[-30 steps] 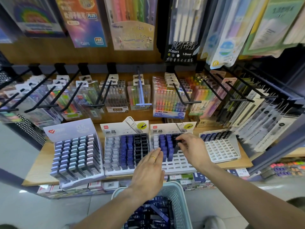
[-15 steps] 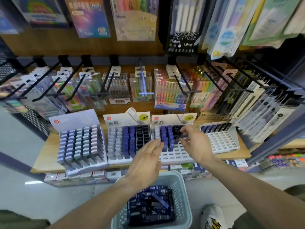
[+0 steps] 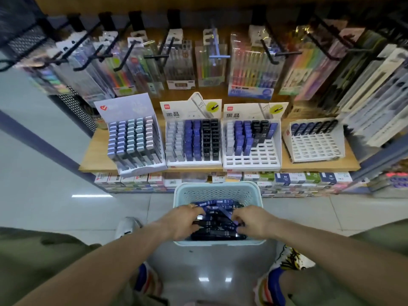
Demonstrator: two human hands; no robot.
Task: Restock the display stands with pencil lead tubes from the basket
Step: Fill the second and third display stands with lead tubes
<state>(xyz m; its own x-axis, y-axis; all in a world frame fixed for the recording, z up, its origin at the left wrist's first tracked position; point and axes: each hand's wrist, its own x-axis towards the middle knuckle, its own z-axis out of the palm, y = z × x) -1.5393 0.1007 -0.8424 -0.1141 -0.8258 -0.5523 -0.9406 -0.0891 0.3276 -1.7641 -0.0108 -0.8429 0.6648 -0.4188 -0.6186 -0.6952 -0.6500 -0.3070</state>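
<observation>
- Basket (image 3: 217,191): pale blue perforated plastic, standing on the tiled floor just in front of the shelving, below the wooden shelf (image 3: 97,151).
- Pencil lead tubes (image 3: 217,228): a loose heap of dark blue and black tubes inside the basket, lying at mixed angles; some show "HB 0.5" lettering.
- Left hand (image 3: 183,221): lowered into the basket at its left side, fingers curled over the heap and touching tubes; a ring shows on one finger. Whether a tube is actually grasped cannot be told.
- Right hand (image 3: 254,221): lowered into the basket at its right side, fingers bent down among the tubes; a firm grasp likewise cannot be told.
- Display stands on the wooden shelf, left to right: a stand of pastel tubes (image 3: 134,140), fully stocked; a full stand (image 3: 194,140) with grey, blue and black columns; a half-filled stand (image 3: 251,144), its front rows of slots bare; a nearly bare stand (image 3: 313,142) with one back row of dark tubes.
- Pen packs (image 3: 251,69): hung on black hooks above the stands.
</observation>
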